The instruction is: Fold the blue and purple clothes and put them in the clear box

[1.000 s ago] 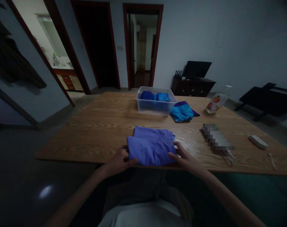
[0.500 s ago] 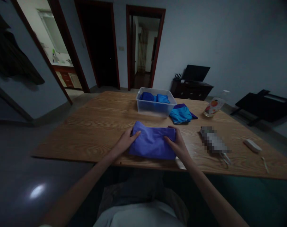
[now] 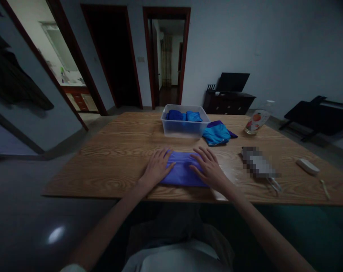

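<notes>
A folded purple cloth (image 3: 183,174) lies flat near the front edge of the wooden table (image 3: 114,151). My left hand (image 3: 158,166) rests on its left end with the fingers stretched out. On the right end my right hand (image 3: 209,168) lies with its fingers spread. Neither hand grips the cloth. Beyond it stands a clear plastic bin (image 3: 182,130) with several folded blue cloths (image 3: 175,115) inside. Just right of the bin, a bright blue garment (image 3: 216,134) with purple parts lies loosely on the table.
A large bottle (image 3: 256,121) stands at the back right. Nearer are a pixelated package (image 3: 257,164), a small white object (image 3: 307,166) and a thin yellowish stick (image 3: 324,189). A shiny clear sheet (image 3: 228,175) lies partly under my right hand.
Both hands have let go of the purple cloth's sides and now lie flat on top of it. The cloth, held partly raised before, is flatter on the table. The view has shifted slightly.
</notes>
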The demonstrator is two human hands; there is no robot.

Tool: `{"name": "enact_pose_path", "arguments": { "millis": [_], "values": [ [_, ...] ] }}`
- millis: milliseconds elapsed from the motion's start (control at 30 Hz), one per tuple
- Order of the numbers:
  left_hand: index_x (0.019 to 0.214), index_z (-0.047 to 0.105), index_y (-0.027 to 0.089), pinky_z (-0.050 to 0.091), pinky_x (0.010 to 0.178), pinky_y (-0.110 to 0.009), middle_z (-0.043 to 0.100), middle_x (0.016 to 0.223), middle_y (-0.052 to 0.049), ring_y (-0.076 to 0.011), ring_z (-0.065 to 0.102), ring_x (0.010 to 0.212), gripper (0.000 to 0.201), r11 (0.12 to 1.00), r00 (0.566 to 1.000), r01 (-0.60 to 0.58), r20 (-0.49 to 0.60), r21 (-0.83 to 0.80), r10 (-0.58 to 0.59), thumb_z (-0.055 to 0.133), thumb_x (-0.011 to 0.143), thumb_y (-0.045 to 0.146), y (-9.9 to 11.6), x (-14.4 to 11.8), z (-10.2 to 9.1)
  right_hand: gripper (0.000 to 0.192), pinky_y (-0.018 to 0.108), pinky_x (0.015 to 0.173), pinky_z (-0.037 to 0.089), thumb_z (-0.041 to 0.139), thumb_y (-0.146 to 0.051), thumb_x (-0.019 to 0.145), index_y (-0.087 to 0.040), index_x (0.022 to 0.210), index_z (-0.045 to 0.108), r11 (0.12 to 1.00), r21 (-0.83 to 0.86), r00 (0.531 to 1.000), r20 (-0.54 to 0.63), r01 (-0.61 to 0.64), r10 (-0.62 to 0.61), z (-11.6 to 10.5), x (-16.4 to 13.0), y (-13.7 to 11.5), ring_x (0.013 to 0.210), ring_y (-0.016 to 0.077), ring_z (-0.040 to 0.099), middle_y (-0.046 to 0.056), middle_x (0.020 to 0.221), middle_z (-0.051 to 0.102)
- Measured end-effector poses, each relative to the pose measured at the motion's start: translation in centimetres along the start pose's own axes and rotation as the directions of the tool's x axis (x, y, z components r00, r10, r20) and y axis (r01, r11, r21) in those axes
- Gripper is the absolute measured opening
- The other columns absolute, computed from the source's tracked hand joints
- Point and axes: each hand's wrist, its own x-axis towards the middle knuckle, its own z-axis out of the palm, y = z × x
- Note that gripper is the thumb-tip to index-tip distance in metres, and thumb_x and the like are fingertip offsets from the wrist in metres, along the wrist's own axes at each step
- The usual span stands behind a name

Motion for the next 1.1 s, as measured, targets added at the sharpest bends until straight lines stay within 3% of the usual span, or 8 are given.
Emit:
{"name": "enact_pose_path", "arguments": {
  "millis": [67,167,467,700,800,867,1000,1100],
  "values": [
    [0.168,0.044,0.020,0.018,0.142,-0.054,0.040,0.177,-0.013,-0.0319,0.033,0.167,0.066,0.994,0.995,-0.100,0.016,0.040,0.100,0.051,0.112,0.053,0.6,0.1,0.6,0.057,0.062,0.138,0.021,0.043,-0.055,0.115,-0.024,0.161,0.057,0.996,-0.058,0.987,0.151,0.066,-0.057,0.6,-0.1,-0.3,0.164,0.0344,0.037,0.012,0.171,0.049],
    [0.171,0.042,0.020,0.018,0.142,-0.055,0.039,0.178,-0.013,-0.0301,0.030,0.169,0.071,0.996,0.981,-0.092,0.172,-0.021,0.094,0.042,0.113,0.061,0.5,0.2,2.0,0.071,0.063,0.135,0.027,0.043,-0.065,0.113,-0.022,0.169,0.048,1.000,-0.019,0.961,0.277,-0.023,0.027,2.4,-0.2,0.6,0.164,0.0366,0.038,0.016,0.175,0.042],
    [0.173,0.037,0.021,0.015,0.141,-0.059,0.032,0.180,-0.015,-0.0324,0.023,0.171,0.081,0.989,0.954,-0.041,0.288,-0.141,0.081,0.041,0.110,0.070,-1.4,0.4,2.8,0.087,0.062,0.135,0.026,0.050,-0.079,0.105,-0.022,0.170,0.046,0.992,0.073,0.968,0.235,-0.107,0.088,3.8,-0.7,2.5,0.166,0.0387,0.033,0.019,0.176,0.038],
    [0.169,0.044,0.017,0.022,0.141,-0.050,0.029,0.181,-0.015,-0.0318,0.022,0.171,0.070,0.978,0.954,-0.192,0.220,-0.083,0.206,0.047,0.112,0.057,-2.4,2.3,1.8,0.073,0.061,0.118,0.047,0.054,-0.072,0.106,-0.015,0.149,0.065,0.993,-0.066,0.974,0.199,-0.100,0.111,0.4,-2.1,-2.0,0.139,0.0437,0.060,0.026,0.149,0.063],
    [0.160,0.054,0.009,0.031,0.135,-0.054,0.045,0.171,-0.023,-0.0383,0.038,0.163,0.062,0.992,0.978,-0.101,0.189,0.073,0.086,0.051,0.112,0.049,-2.3,2.6,0.4,0.066,0.063,0.104,0.053,0.049,-0.074,0.106,-0.016,0.126,0.074,0.982,-0.162,0.971,0.201,-0.101,0.133,-1.1,-4.2,-4.8,0.116,0.0431,0.067,0.025,0.121,0.071],
    [0.146,0.064,0.008,0.041,0.126,-0.057,0.060,0.156,-0.027,-0.0423,0.054,0.148,0.056,0.990,0.985,-0.001,0.173,0.139,-0.023,0.050,0.112,0.049,-2.2,1.8,-0.7,0.060,0.063,0.099,0.055,0.051,-0.071,0.106,-0.018,0.120,0.074,0.980,-0.178,0.971,0.205,-0.085,0.122,-1.7,-5.3,-5.6,0.109,0.0426,0.067,0.025,0.117,0.071],
    [0.134,0.069,0.014,0.048,0.117,-0.056,0.068,0.142,-0.023,-0.0398,0.062,0.133,0.050,0.993,0.979,0.040,0.193,0.111,-0.061,0.050,0.111,0.054,-2.4,-1.4,-1.9,0.037,0.060,0.097,0.059,0.063,-0.055,0.106,-0.021,0.117,0.074,1.000,-0.005,0.977,0.214,-0.008,0.009,-1.8,-4.3,-3.6,0.108,0.0391,0.069,0.022,0.126,0.069],
    [0.137,0.067,0.017,0.049,0.117,-0.053,0.068,0.141,-0.019,-0.0370,0.063,0.132,0.049,0.998,0.973,0.056,0.224,-0.003,-0.054,0.060,0.107,0.055,-2.8,-3.1,-1.9,0.027,0.059,0.110,0.056,0.065,-0.037,0.106,-0.019,0.125,0.073,0.987,0.140,0.976,0.191,0.076,-0.102,-1.0,-0.4,-0.8,0.129,0.0394,0.066,0.022,0.145,0.065]
  ]
}}
